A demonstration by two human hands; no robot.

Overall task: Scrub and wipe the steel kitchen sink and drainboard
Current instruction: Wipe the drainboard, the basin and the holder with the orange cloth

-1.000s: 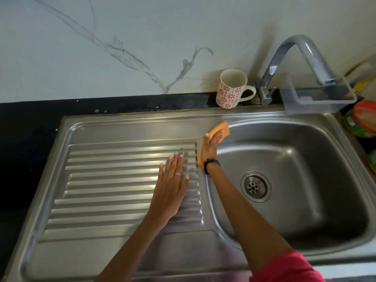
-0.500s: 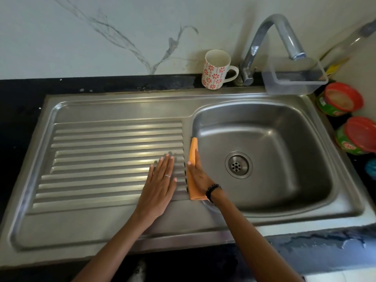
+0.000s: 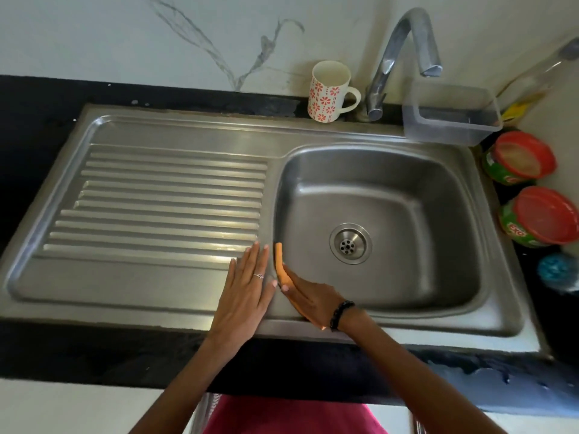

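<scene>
Head view looks down on the steel sink (image 3: 407, 170) with its ribbed drainboard (image 3: 163, 198) to the left, both set in a dark counter (image 3: 37, 120). The right hand (image 3: 308, 296) presses an orange sponge (image 3: 279, 261) against the basin's left wall, just under the rim that divides bowl from drainboard. Its fingers lie fairly straight along the sponge, pushing it flat to the steel; I see no curl around it. The sponge's long axis runs along that wall, from the near front corner toward the back, with its far end sticking out beyond the fingertips. The left hand (image 3: 247, 288) rests flat and spread on the smooth near strip of the drainboard, just beside the right hand across the rim, holding nothing. The drain (image 3: 351, 243) sits to the right of the sponge, near but apart. Judging from this, the wall is being wiped lengthwise, so the next stroke likely runs along the same axis, and the right hand alone is placed to make it. A mug (image 3: 327, 92) and tap (image 3: 404, 57) stand behind.
</scene>
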